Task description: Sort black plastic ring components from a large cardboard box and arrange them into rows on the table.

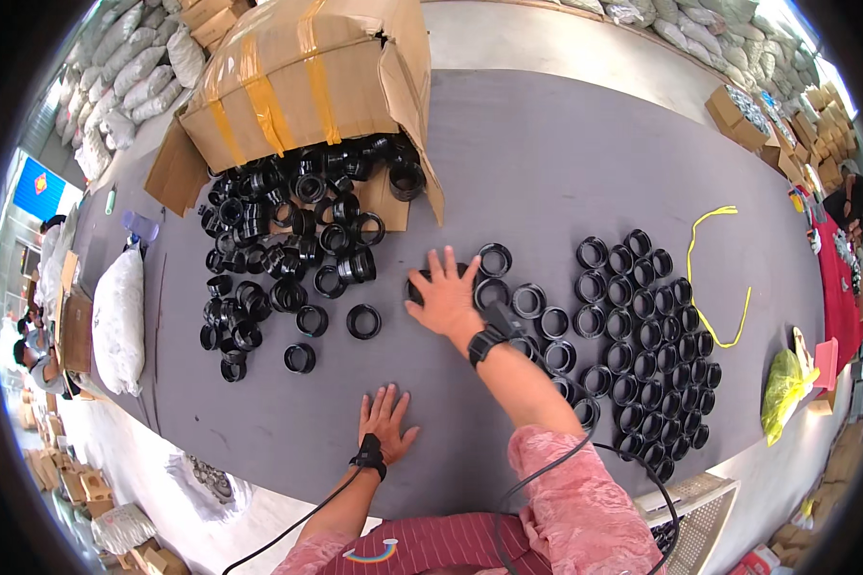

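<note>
My right hand (448,297) reaches to the middle of the table with its fingers spread. It lies over black rings (418,287) that are partly hidden beneath it. Close by are more loose rings, one of them a black ring (495,260) just past the fingertips. Flat on the grey tabletop, nearer to me, my left hand (384,422) rests with fingers apart and nothing in it. To the right, many black rings (649,333) stand in close rows. On the left, a jumbled heap of black rings (288,259) spills from a tipped cardboard box (297,77).
A yellow strap (694,259) lies right of the rows. At the right edge sits a yellow plastic bag (784,383); a white sack (120,321) is at the left edge. A black cable (537,471) trails by my right arm. Other people are farther off on both sides.
</note>
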A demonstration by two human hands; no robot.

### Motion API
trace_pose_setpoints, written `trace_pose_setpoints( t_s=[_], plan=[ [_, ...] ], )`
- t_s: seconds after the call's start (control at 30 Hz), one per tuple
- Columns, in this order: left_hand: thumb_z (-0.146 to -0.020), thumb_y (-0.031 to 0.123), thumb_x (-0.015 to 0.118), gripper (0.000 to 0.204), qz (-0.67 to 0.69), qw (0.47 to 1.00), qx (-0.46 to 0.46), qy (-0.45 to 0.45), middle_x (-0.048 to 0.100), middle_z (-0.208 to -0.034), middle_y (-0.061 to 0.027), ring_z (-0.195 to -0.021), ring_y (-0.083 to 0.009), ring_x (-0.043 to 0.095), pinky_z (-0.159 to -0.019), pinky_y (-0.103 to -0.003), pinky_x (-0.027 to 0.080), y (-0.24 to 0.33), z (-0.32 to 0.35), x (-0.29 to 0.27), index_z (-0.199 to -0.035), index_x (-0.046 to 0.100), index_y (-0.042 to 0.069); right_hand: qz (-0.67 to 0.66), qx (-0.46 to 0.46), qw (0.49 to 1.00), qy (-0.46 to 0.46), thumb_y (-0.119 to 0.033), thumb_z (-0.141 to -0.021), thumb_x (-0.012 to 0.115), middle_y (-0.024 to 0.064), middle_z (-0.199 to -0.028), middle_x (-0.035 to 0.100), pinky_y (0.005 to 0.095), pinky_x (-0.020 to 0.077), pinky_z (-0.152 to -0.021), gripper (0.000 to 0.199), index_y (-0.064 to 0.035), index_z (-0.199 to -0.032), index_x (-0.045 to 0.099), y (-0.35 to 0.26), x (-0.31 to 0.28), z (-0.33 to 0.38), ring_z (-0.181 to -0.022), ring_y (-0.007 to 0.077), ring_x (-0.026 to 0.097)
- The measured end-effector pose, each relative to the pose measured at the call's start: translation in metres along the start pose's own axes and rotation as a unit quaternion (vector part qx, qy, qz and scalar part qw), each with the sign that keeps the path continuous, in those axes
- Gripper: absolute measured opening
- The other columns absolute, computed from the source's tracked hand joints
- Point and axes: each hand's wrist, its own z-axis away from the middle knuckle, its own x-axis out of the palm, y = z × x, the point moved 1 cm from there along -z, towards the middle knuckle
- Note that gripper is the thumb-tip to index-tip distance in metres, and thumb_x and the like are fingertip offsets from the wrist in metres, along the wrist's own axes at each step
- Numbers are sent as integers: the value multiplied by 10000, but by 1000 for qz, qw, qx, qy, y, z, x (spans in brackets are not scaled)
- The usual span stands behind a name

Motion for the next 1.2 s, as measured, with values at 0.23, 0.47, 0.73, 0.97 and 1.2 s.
trace_pose_setpoints(
  t_s=[0.23,0.47,0.73,0.97,1.2],
  plan=[
    [-804,413,683,760,16,1000,-1,-10,337,-1542,-195,-1437,-375,290,-1184,-572,148,-3,-2,2,-1458,438,115,15,68,997,14,-539,-825,632,235,-1503,379,779,74,-1063,606,-243,-1342,524,65,-19,10,-1435,483,229],
    [-818,442,670,737,-14,1000,15,-5,358,-1533,-184,-1426,-368,315,-1176,-580,170,-1,-5,4,-1449,458,125,105,239,965,18,-499,-862,605,222,-1568,276,716,75,-1115,698,-115,-1421,440,123,-22,17,-1481,400,171],
    [-804,421,684,737,2,1000,13,-11,366,-1522,-196,-1420,-376,320,-1173,-579,171,1,-5,1,-1435,467,110,92,215,972,23,-559,-930,466,193,-1607,209,670,41,-1149,763,-70,-1507,361,149,-30,5,-1499,376,124],
    [-777,391,703,761,30,999,5,-17,347,-1522,-229,-1425,-410,289,-1173,-597,141,-5,0,4,-1425,468,69,103,395,913,-16,-680,-926,356,208,-1611,190,626,38,-1168,925,26,-1519,275,188,-41,-17,-1498,378,126],
    [-794,438,691,746,16,1000,9,-6,363,-1527,-184,-1418,-372,326,-1169,-589,179,-4,-4,4,-1432,475,118,42,470,881,16,-752,-864,427,239,-1606,174,639,54,-1158,1030,25,-1520,264,214,-56,-13,-1498,409,98]
  ],
)
